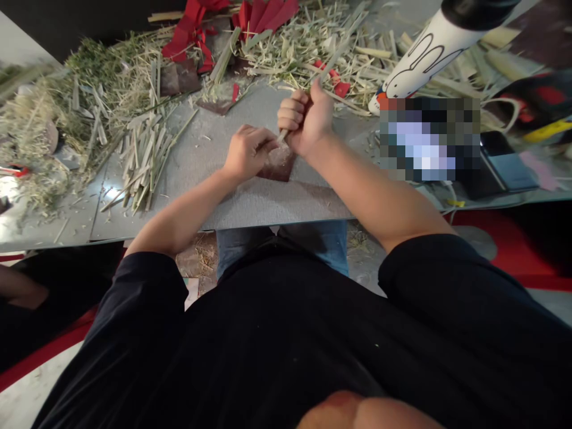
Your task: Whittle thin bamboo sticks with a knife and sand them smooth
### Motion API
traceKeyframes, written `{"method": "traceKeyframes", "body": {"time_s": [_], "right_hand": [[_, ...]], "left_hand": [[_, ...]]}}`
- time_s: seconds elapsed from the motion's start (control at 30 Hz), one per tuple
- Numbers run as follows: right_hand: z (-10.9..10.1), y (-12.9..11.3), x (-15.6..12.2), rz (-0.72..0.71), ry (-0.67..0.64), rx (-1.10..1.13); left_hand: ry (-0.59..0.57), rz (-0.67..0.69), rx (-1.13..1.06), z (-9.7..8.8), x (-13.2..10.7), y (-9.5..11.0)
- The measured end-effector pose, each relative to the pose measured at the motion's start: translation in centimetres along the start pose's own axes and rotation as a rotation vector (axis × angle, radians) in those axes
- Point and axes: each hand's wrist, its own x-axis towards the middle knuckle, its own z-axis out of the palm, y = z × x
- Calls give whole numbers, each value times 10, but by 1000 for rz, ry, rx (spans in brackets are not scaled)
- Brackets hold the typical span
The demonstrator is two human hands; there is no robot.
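My right hand (308,116) is closed in a fist around a thin, pale green plant strip (336,56), its thumb pointing up. The strip's long end slants up and away to the right. Its lower end comes out of the fist towards my left hand (251,149), whose fingertips pinch together around that tip. Under both hands lies a dark brown square piece (279,165), dusted with pale specks, on the grey table (232,199). To the left, a loose bundle of cut strips (146,158) rests on the tabletop.
Green shavings (105,68) heap at the left; more strips (299,53) and red folded pieces (266,16) lie at the back. A white rabbit-print bottle (431,50), a phone (507,161) and a pixelated object (429,140) are at the right. Another person's arm (22,287) shows at far left.
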Motion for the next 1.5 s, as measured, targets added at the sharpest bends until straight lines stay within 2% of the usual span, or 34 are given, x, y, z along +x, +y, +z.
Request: {"method": "traceKeyframes", "body": {"time_s": [0.17, 0.3, 0.4, 0.5, 0.6, 0.7, 1.0, 1.07, 1.17, 1.23, 1.3, 1.4, 1.43, 1.5], "right_hand": [[29, -8, -14, -78, 62, 47], [41, -9, -22, -123, 124, 21], [43, -8, -23, -151, 121, 5], [46, -8, -24, -115, 170, -65], [51, -9, -26, -79, 233, -241], [55, -10, -32, -102, 234, -470], [58, -17, -42, -162, 87, -1169], [59, -26, -44, -123, 80, -1349], [63, -45, -51, 39, 49, -1669], [69, -60, -62, 152, 17, -1846], [75, -75, -83, 174, 18, -1933], [77, -90, -129, 66, 117, -1925], [73, -93, -148, 31, 154, -1920], [54, -96, -185, -52, 334, -1943]], "left_hand": [[16, -84, 4, -3, 2, -13], [39, 2, -23, 4, 2, -25], [59, 65, 7, 8, 3, -31], [64, 107, 68, 8, 3, -33], [46, 119, 119, 6, 3, -33], [12, 103, 152, 3, 2, -32], [-94, -26, 184, -2, 3, -25], [-99, -60, 179, -5, 4, -22], [-75, -106, 176, -9, 5, -20], [-65, -110, 156, -12, 6, -19], [-66, -105, 140, -14, 6, -18], [-80, -106, 146, -16, 7, -17], [-92, -104, 148, -17, 7, -16], [-120, -100, 147, -17, 7, -15]]}}
